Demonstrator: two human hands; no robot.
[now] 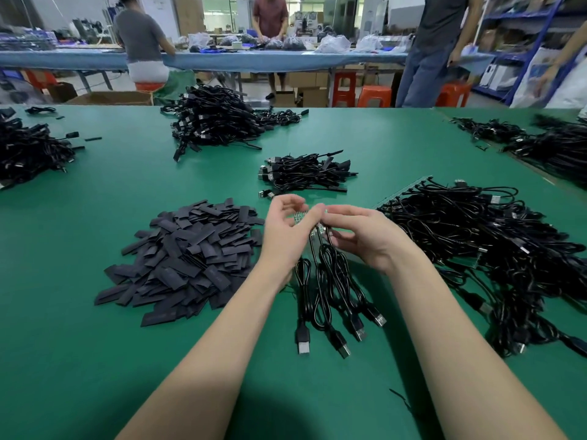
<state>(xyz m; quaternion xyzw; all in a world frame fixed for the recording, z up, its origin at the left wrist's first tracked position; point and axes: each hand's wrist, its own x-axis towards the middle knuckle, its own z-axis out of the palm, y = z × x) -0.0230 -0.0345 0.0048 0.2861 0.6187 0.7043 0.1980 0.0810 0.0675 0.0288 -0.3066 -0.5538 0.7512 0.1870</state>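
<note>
Holding cable bunch (330,274) at green table (127,185), black cable piles (219,122), orange stools (374,96) behind

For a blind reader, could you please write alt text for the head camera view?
A left hand and a right hand hold a small bunch of black cables at a green table. A pile of flat black sleeves lies to its left, a heap of cables to its right.

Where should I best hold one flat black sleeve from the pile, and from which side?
Probably the sleeve sticking out at the near edge: pinch its free short end from above, on the near side. It lies flat and that end is uncovered.
</note>
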